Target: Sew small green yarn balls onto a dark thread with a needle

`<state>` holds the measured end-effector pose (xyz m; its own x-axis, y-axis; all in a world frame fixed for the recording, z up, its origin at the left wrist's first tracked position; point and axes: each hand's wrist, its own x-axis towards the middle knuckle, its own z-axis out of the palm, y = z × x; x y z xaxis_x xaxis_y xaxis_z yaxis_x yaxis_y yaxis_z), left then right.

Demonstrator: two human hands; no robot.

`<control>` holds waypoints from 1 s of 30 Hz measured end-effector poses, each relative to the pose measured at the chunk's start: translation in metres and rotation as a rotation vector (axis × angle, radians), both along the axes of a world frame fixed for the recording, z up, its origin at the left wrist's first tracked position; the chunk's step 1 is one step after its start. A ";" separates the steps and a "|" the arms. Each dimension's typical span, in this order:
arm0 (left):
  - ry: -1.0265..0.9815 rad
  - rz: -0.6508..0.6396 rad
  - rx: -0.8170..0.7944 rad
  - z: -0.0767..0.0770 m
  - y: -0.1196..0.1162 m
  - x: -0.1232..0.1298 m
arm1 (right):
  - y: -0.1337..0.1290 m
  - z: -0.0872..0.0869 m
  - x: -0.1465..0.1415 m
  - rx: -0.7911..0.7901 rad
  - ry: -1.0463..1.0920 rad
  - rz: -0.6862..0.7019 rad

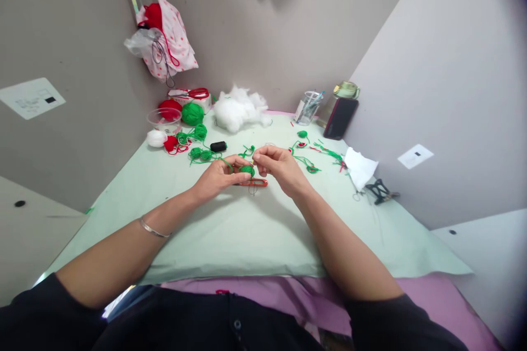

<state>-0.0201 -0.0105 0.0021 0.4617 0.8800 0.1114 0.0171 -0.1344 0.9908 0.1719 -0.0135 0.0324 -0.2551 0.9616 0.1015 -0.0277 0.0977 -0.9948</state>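
Observation:
My left hand (220,175) is closed around a small green crocheted piece (247,170), held between thumb and fingers over the middle of the table. Green yarn runs across the left fingers. Close against that piece, my right hand (278,165) is pinched; a tiny yellowish bit shows by its fingertips, but what it grips is too small to make out. Just below the hands lie orange thread snips (259,182), partly covered by the left hand. A black thread spool (218,146) rests beyond the left hand.
White stuffing (239,109) is heaped at the back. Green yarn balls (192,114) and a clear tub (164,119) stand back left. To the right are small crocheted pieces (302,134), a pen cup (308,108), a phone (341,118), white tissue (360,168) and a black clip-like stand (381,192).

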 end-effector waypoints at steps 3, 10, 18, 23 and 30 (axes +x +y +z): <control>0.033 -0.027 0.019 0.000 0.001 -0.001 | -0.003 0.001 0.001 0.018 -0.094 0.099; 0.057 -0.071 0.047 -0.002 -0.005 0.005 | 0.012 -0.001 0.012 -0.014 0.144 -0.204; 0.120 -0.045 0.116 0.002 -0.001 0.000 | -0.002 0.008 0.008 -0.166 0.184 0.155; 0.148 -0.072 0.084 0.001 -0.003 0.001 | -0.002 0.021 0.018 0.021 0.239 0.007; 0.169 -0.112 0.016 0.005 -0.005 0.000 | -0.002 0.038 0.033 0.243 0.268 -0.252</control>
